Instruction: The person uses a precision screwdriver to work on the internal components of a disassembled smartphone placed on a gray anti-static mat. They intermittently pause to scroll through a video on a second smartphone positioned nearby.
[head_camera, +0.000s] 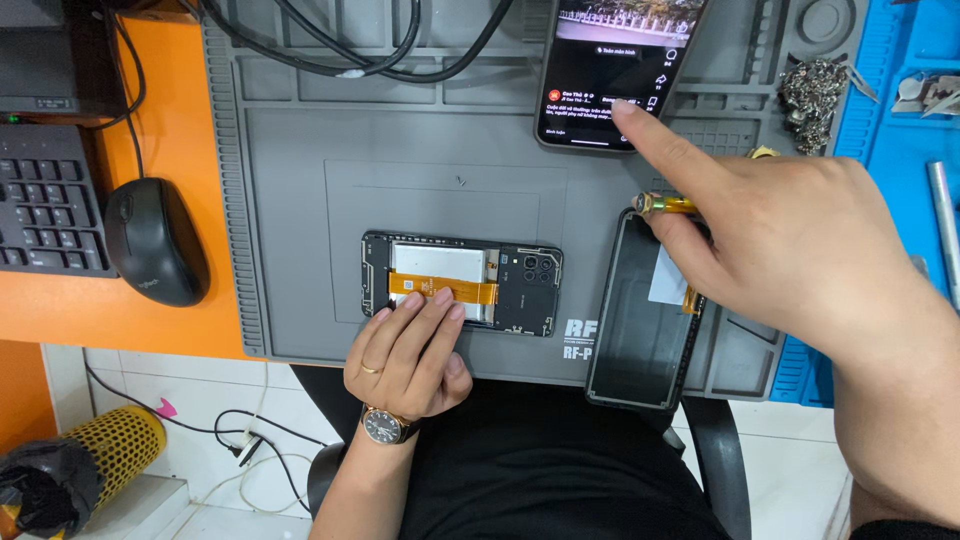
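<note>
Left hand sits low in the middle of the frame, fingers loosely curled and fingertips pressing the lower edge of the opened phone, right on its orange flex cable; it is pinning, not gripping. The phone lies flat on the grey repair mat with its long axis running left to right, directly above that hand, so the left is plainly the nearer one. Right hand reaches across from the right edge, index finger stretched up-left to tap the screen of the lit phone at top centre, while its other fingers clutch a yellow-handled screwdriver (tip hidden). Just under that hand lies the black back cover, beside the opened phone. A mouse rests on the orange worktop, far left.
</note>
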